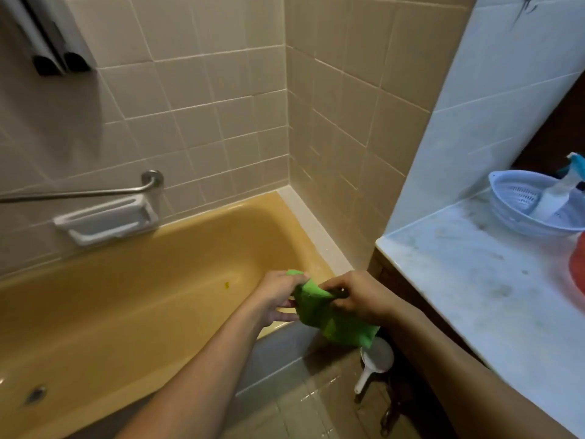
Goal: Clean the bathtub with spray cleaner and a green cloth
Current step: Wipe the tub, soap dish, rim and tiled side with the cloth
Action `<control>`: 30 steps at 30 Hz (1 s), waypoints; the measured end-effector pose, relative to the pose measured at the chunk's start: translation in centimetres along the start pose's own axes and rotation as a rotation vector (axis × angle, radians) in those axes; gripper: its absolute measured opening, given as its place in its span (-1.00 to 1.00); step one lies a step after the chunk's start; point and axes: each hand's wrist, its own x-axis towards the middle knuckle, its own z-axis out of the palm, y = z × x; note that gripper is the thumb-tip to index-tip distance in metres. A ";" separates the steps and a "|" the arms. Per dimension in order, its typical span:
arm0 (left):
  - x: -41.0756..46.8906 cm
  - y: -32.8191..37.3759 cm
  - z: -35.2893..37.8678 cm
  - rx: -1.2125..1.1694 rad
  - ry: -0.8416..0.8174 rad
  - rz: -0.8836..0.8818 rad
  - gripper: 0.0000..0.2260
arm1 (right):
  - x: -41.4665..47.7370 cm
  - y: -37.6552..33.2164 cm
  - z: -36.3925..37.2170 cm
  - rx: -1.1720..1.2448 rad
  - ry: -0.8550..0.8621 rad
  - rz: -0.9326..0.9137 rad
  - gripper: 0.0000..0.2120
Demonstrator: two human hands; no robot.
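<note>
cloth position: green cloth is held between both hands in the lower middle of the frame, over the near right corner of the bathtub. left hand has its fingers curled round the upper end of the cloth, and a green tip shows above the knuckles. right hand grips the cloth's middle with fingers bent down onto it. the loose lower end hangs below the right hand, in front of the tub's outer wall. both hands are closed on the cloth, close together, with only a short bunched stretch between them.

edges and room: the tub rim runs from lower left up to the corner at centre. a pale ledge follows the tiled wall at the tub's right end. the tub basin lies open to the left of the hands, with the drain at lower left and one small yellow-green speck on the bottom near the left hand. on the back wall at left are a metal grab bar and, just beneath it, a white soap dish. right of the hands a marble-look counter juts in, so the gap between tub and counter is narrow. on the wet floor there lies a white scoop, just under the hanging cloth.

spray bottle — lying tilted in a white basket on the counter at right centre, well apart from the hands.

cloth look: bright green, crumpled and twisted at the top, flatter below, with a lighter patch near the bottom edge.
</note>
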 end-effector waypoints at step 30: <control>14.6 -8.4 -15.2 1.074 0.404 0.658 -0.70 | 21.8 8.2 9.5 -0.522 -0.089 -0.355 -0.50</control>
